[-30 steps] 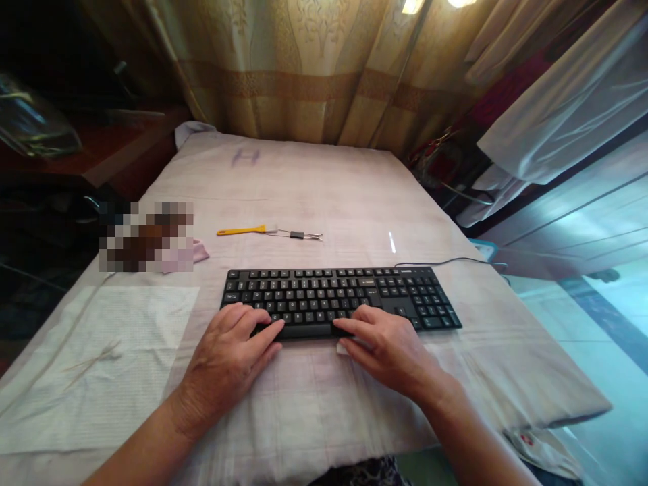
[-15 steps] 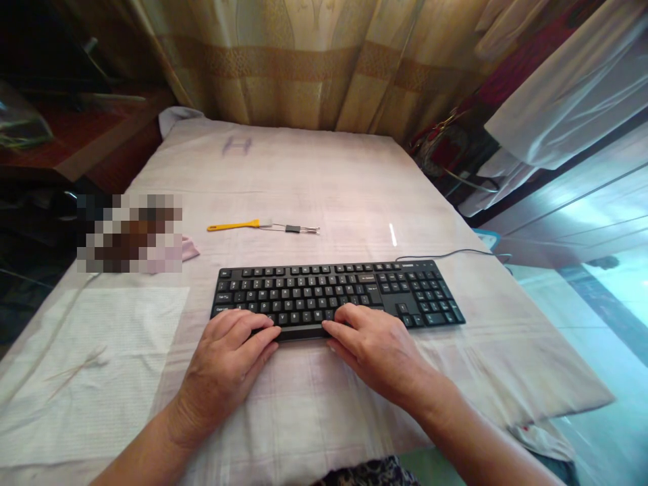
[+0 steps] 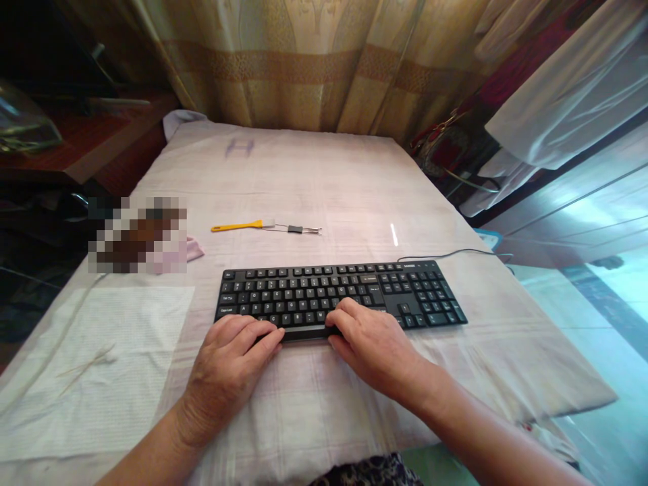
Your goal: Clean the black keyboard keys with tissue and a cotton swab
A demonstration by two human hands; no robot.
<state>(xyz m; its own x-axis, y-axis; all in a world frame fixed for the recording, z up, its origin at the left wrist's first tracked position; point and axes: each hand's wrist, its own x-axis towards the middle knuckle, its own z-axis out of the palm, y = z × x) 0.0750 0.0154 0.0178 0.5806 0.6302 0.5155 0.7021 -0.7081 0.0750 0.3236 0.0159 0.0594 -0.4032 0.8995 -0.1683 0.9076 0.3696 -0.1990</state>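
Observation:
A black full-size computer keyboard (image 3: 308, 280) lies on the cloth-covered table. At the left part of its front edge is my left hand (image 3: 233, 354), closed on it, with fingers bent over the lowest keys and the thumb low by the edge. My right hand (image 3: 367, 344) closes on the same edge right of the space bar, its fingers curled over the keys and thumb against the front. Both palms cover some of the bottom keys. Behind the keyboard lie a yellow-handled brush (image 3: 237, 227) and a small wire tool with a dark grip (image 3: 295, 229).
A white textured cloth (image 3: 131, 371) at left carries thin sticks (image 3: 84, 368). Beyond it sits a blurred-out item (image 3: 142, 236) beside a pink cloth (image 3: 195, 248). The keyboard's cable (image 3: 445, 254) runs off the right side. A curtain (image 3: 304, 67) hangs behind the table.
The fingers of my right hand have shifted slightly and bunched up on the keys. My left hand stays at the same edge. The whole view has moved a little.

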